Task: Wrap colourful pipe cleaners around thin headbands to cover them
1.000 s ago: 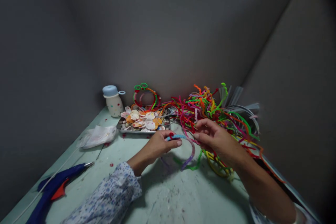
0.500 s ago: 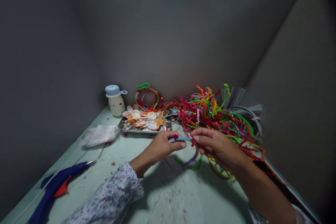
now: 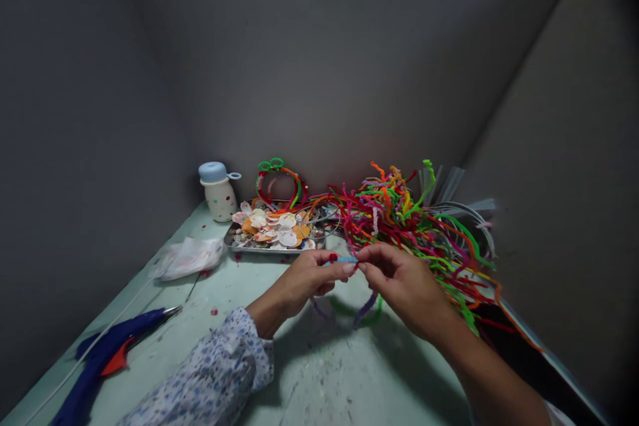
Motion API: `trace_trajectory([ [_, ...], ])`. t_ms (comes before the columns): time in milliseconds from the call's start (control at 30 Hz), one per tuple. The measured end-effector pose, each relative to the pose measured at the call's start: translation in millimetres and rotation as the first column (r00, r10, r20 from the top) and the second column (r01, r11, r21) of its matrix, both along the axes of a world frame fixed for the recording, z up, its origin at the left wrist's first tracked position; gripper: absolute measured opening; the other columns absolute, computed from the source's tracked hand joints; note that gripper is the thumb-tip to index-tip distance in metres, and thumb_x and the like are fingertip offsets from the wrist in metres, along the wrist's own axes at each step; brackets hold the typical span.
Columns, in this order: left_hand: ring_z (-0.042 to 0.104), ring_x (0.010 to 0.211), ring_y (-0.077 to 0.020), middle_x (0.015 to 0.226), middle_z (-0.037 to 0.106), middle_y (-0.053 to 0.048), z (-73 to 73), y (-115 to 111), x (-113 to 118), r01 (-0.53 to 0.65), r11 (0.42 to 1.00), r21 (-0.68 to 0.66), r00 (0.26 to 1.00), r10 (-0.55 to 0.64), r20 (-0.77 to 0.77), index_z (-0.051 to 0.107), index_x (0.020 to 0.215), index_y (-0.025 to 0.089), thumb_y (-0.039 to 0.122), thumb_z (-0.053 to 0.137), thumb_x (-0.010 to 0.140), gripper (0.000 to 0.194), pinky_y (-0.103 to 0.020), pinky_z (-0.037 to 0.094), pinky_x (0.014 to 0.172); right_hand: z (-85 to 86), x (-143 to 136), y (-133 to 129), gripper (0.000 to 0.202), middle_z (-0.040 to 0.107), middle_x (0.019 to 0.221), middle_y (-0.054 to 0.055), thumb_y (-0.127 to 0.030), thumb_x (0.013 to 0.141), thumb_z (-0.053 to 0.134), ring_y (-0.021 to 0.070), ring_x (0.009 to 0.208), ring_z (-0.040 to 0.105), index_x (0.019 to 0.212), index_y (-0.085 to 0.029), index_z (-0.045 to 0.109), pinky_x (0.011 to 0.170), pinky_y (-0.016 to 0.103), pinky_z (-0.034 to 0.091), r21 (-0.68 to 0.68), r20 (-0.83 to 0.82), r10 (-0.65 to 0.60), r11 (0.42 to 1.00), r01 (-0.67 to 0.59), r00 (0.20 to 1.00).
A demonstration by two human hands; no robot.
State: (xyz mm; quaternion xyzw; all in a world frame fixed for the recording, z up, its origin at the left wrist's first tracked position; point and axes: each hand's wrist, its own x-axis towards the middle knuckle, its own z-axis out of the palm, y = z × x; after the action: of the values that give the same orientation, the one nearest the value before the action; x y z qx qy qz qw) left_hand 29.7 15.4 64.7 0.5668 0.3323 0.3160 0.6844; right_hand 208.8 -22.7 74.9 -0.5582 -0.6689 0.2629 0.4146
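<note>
My left hand pinches a light blue fuzzy band between thumb and fingers. A dark red fuzzy piece sits on the band by my left fingertips. At the band's right end, my right hand pinches a small bit of red with thumb and forefinger. Below the hands hangs the band's purple part, with a green fuzzy stretch beside it. My fingers hide part of the band.
A metal tray of flower-shaped pieces stands behind my hands, a multicoloured heap of pipe cleaners to its right. Leftward are a bottle, a plastic packet and a blue glue gun with its cord. Decorated hoops lean behind the tray.
My right hand has moved slightly left and turned, its thumb and forefinger now closed at the band's end beside my left thumb. The yellow ring on the table is now hidden.
</note>
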Motion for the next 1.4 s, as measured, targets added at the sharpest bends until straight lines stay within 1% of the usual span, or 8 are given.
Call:
trace_trajectory([
  [167,0.028,0.045,-0.0048,0.051,0.039,0.008,-2.1,-1.2,3.6,-0.083,0.995,0.046,0.994,0.086,-0.072,0.058,0.07,0.015,0.037,0.073,0.067,0.027,-0.024,0.017,0.046,0.6,-8.6,-6.6,0.017,0.071,0.085,0.004,-0.022,0.081,0.054,0.0199,0.075,0.065,0.091,-0.024,0.068,0.069,0.03,0.049,0.177,0.212,-0.051,0.984,0.013,0.976],
  [400,0.029,0.043,-0.0044,0.055,0.045,0.005,-3.5,1.7,2.8,-0.103,0.994,0.047,0.995,0.103,-0.01,0.059,0.069,0.015,0.032,0.068,0.07,0.02,-0.024,0.016,0.045,9.7,-3.4,-10.1,0.017,0.07,0.085,0.006,-0.02,0.082,0.053,0.0211,0.077,0.065,0.089,-0.023,0.067,0.074,0.033,0.049,0.362,0.339,-0.153,0.932,0.021,0.928],
  [500,0.028,0.044,-0.0057,0.051,0.042,0.006,-0.2,0.8,0.7,-0.068,0.994,0.082,0.992,0.077,-0.102,0.064,0.072,0.014,0.032,0.068,0.069,0.019,-0.024,0.017,0.047,18.0,10.5,-8.3,0.014,0.07,0.088,0.006,-0.022,0.08,0.056,0.0216,0.078,0.065,0.089,-0.024,0.067,0.074,0.034,0.049,0.346,0.279,-0.224,0.931,0.12,0.934],
  [667,0.038,0.054,-0.0083,0.064,0.055,0.002,-0.9,0.0,-1.6,-0.008,0.991,0.135,0.986,0.03,-0.166,0.069,0.088,0.014,0.023,0.071,0.063,0.027,-0.023,0.024,0.052,24.9,26.3,-2.8,0.017,0.07,0.081,0.006,-0.03,0.076,0.063,0.0196,0.068,0.064,0.091,-0.022,0.065,0.061,0.031,0.05,0.138,0.087,-0.219,0.969,0.206,0.972],
  [833,0.041,0.057,-0.0091,0.065,0.058,0.001,-2.9,1.7,-1.2,-0.009,0.986,0.165,0.976,0.044,-0.214,0.071,0.086,0.013,0.025,0.069,0.066,0.024,-0.023,0.026,0.055,22.5,20.4,0.2,0.011,0.066,0.073,0.002,-0.029,0.078,0.06,0.0154,0.063,0.059,0.083,-0.02,0.062,0.055,0.026,0.046,0.027,-0.008,-0.01,1.0,0.011,1.0],
  [967,0.046,0.062,-0.0097,0.069,0.062,0.0,0.2,1.4,-1.9,0.007,0.989,0.147,0.988,0.015,-0.154,0.071,0.084,0.013,0.028,0.072,0.067,0.023,-0.023,0.033,0.061,20.1,20.0,0.9,0.006,0.062,0.073,0.0,-0.023,0.083,0.056,0.0135,0.064,0.056,0.083,-0.02,0.061,0.057,0.025,0.044,0.025,0.077,0.181,0.983,-0.183,0.98],
  [1167,0.051,0.068,-0.011,0.076,0.064,-0.002,6.0,-0.9,-5.1,0.085,0.986,0.142,0.992,-0.071,-0.106,0.07,0.085,0.013,0.029,0.076,0.066,0.026,-0.023,0.037,0.065,18.2,26.8,1.6,0.008,0.059,0.085,0.003,-0.017,0.085,0.057,0.0151,0.078,0.056,0.085,-0.022,0.063,0.069,0.027,0.043,0.207,0.305,0.231,0.931,-0.301,0.924],
  [1400,0.05,0.068,-0.0105,0.078,0.064,-0.001,5.9,0.3,-6.3,0.134,0.981,0.142,0.987,-0.118,-0.113,0.07,0.089,0.014,0.035,0.077,0.066,0.032,-0.023,0.036,0.065,16.4,28.1,-1.7,0.013,0.06,0.094,0.004,-0.011,0.088,0.053,0.0151,0.085,0.057,0.092,-0.022,0.06,0.074,0.027,0.044,0.207,0.383,0.282,0.902,-0.38,0.88],
])
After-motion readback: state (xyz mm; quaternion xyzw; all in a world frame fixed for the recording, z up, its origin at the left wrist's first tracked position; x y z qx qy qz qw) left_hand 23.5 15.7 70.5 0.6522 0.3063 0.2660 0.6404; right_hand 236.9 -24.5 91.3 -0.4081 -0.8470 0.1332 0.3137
